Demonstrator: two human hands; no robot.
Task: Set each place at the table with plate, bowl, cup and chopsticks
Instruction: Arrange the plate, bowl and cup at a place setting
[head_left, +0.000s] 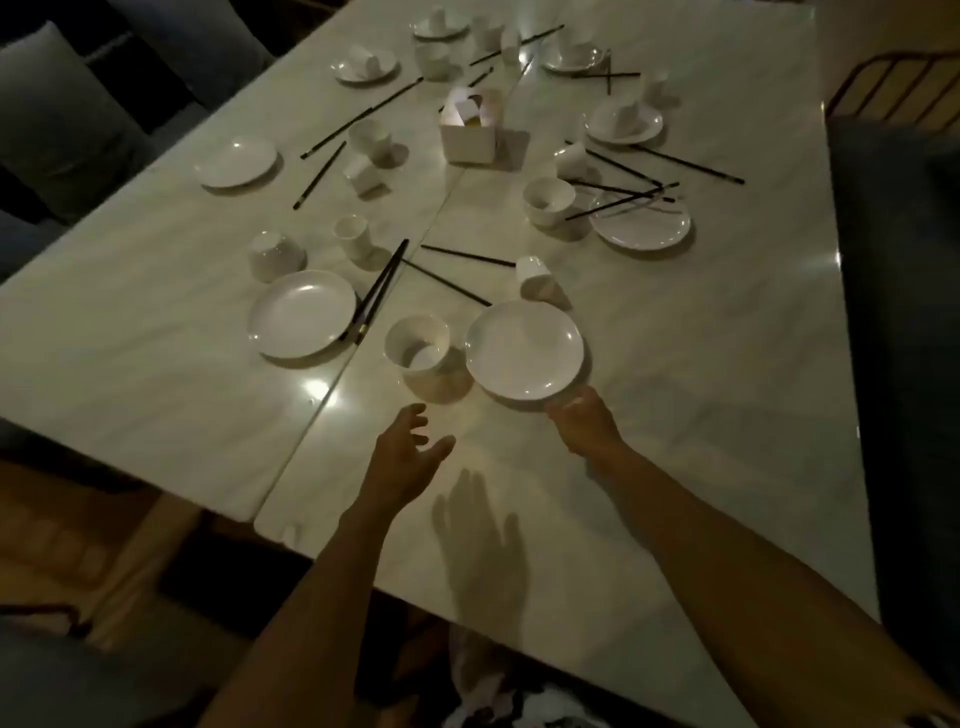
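1. Gripping the near plate (523, 349) by its rim, the right hand (582, 422) holds it on the table (701, 364).
2. The left hand (410, 452) hovers open-fingered.
3. Sliding leftward risks knocking the adjacent bowl (417, 344).

We read this as a dim restaurant or dining room. A long pale marble-look table (675, 364) made of two slabs pushed together carries many identical round white plates (524, 351), white bowls (417, 344), small white cups (352, 235) and dark chopsticks (382, 288). A white square box holder (469, 136) sits mid-table. Dark upholstered seating (57, 119) lines the left; a metal-framed chair back (893, 85) stands on the right.
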